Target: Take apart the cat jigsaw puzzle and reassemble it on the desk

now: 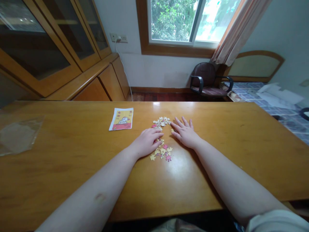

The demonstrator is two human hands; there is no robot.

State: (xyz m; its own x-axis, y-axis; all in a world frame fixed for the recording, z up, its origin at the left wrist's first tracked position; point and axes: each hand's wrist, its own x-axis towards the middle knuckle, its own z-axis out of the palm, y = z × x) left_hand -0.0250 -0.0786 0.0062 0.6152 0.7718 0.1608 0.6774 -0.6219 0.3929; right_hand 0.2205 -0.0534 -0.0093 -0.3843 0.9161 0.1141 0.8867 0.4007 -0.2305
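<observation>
Jigsaw puzzle pieces [163, 150], mostly yellow with some pink, lie loose in a rough ring on the wooden table [72, 138]. Over the left side of the ring rests my left hand [148, 141], palm down with fingers apart, covering some pieces. On the opposite side my right hand [185, 132] lies flat, its fingers spread, with a few pieces showing at its fingertips. Paler pieces [162, 121] are heaped at the far side, between the two hands. To the left is a picture card [122, 119] with a white cartoon animal on yellow and pink.
A clear plastic bag [19, 135] lies at the table's left end. Behind the table stand a wooden cabinet [96, 87] and a brown armchair [209, 79]. A bed with a checked cover [248, 88] is at the right, beyond the table edge.
</observation>
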